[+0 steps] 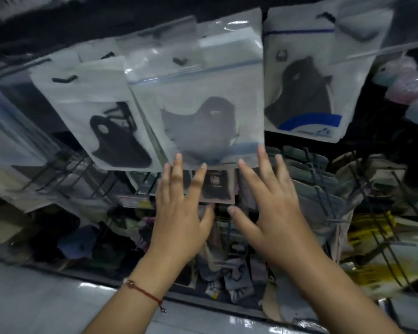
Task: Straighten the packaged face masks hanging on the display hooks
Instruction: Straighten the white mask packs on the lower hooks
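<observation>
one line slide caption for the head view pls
Both open hands, left and right, reach up to the bottom edge of the middle mask pack hanging between two others.

Both hands flat, fingers spread. Left fingertips [178, 158] and right fingertips [261, 150] reach the bottom edge of the middle mask packet [198, 112]. Neighbouring packets crowd close: one [99, 112] just left of the left fingers, one [304, 88] up and right of the right fingers. Narrow gap between the thumbs. Below the fingers, wire hooks [362, 179] jut out, hung goods behind.
</observation>
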Action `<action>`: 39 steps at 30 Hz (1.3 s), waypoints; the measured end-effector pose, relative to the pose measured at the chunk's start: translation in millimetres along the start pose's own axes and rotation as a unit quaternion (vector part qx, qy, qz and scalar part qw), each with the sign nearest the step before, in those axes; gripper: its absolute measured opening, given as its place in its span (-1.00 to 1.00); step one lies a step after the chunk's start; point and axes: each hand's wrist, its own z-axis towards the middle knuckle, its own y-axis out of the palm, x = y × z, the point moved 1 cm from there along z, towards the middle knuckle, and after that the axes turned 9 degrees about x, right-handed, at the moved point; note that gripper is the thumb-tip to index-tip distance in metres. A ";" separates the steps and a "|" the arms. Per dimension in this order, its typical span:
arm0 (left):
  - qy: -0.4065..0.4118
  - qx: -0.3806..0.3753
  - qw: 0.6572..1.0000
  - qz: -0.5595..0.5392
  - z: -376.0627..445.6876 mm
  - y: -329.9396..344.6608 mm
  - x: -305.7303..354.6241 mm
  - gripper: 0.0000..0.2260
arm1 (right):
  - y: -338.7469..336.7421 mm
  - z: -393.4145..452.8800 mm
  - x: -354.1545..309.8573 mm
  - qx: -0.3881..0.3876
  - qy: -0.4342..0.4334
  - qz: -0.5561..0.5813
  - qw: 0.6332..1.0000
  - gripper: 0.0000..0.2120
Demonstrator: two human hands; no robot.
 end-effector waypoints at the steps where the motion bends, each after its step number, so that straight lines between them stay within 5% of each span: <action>1: 0.005 -0.002 1.000 -0.003 3.0 -1.5 -6.5 -0.29 | 4.3 3.4 -5.2 0.002 -0.004 -0.014 1.000 -0.29; 15: 0.155 0.082 0.979 -0.103 53.2 -10.0 -46.8 -0.21 | 35.2 44.3 -58.1 0.125 0.003 -0.166 0.978 -0.25; 24: 0.151 0.097 0.981 -0.070 93.4 1.9 -41.2 -0.24 | 43.6 74.4 -41.9 0.162 0.013 -0.197 0.967 -0.31; 31: 0.130 0.059 0.985 -0.102 129.2 8.0 -41.0 -0.24 | 43.7 108.9 -22.5 0.171 0.012 -0.141 0.975 -0.32; 39: 0.104 0.070 0.971 -0.205 128.9 16.3 -51.7 -0.26 | 50.7 116.9 -10.6 0.234 0.047 0.062 0.969 -0.18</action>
